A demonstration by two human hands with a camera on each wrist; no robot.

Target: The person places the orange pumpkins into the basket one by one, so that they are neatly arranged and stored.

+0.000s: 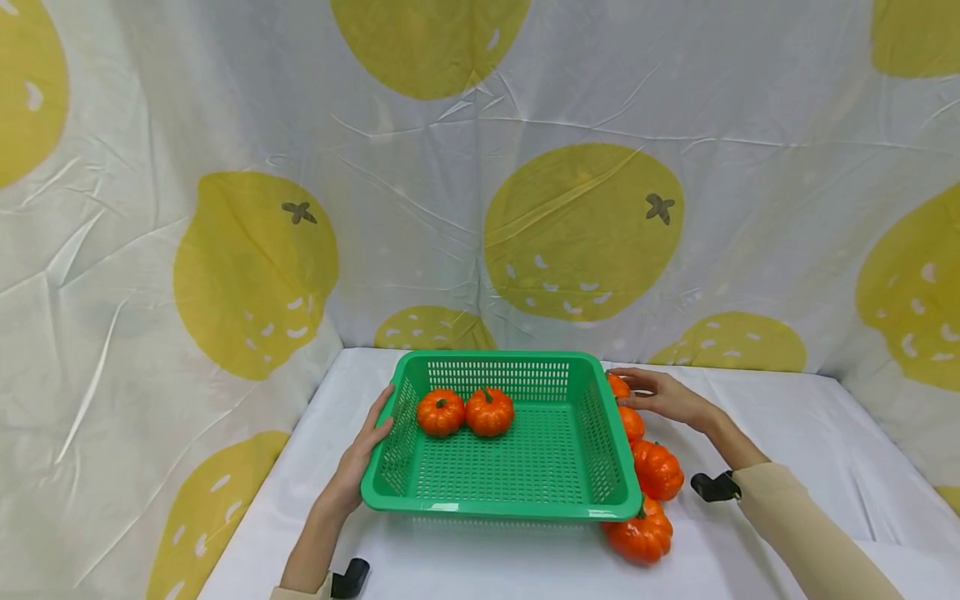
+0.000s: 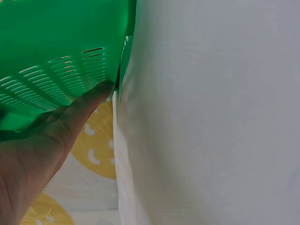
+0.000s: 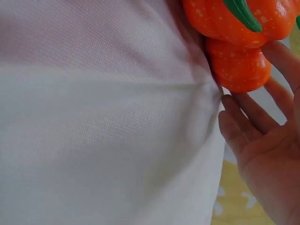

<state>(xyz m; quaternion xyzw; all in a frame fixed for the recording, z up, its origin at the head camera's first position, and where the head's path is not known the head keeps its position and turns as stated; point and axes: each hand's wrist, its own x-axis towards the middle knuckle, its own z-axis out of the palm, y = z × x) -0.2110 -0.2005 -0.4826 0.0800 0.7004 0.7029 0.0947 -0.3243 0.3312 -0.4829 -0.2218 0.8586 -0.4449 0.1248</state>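
Governing relation: the far pumpkin (image 1: 619, 387) is lying at the fingertips of the right grip (image 1: 666, 396), on that grip's left. The right grip is standing nearer to it; the left grip (image 1: 358, 458) is lying across the basket (image 1: 495, 507), at the opposite wall.

Axes: the basket's long axis is running left to right across the bench (image 1: 450, 571). The far pumpkin is presenting a round form with no clear long axis. Outside the right wall, the row is continuing toward the person with the second pumpkin (image 1: 632, 424), the third pumpkin (image 1: 657, 472) and the near pumpkin (image 1: 640, 533). Inside, the left inner pumpkin (image 1: 440, 412) and the right inner pumpkin (image 1: 490, 412) are sitting side by side in the left half.

Grip state: the right grip is showing spread, slightly bent fingers about the far pumpkin; firm contact is not showing. The left grip is resting extended fingers against the basket's left side, not visibly pinching.

Markings: no brand, label or readable writing is appearing on the basket or pumpkins. The backdrop (image 1: 405, 208) is carrying only printed lemons.
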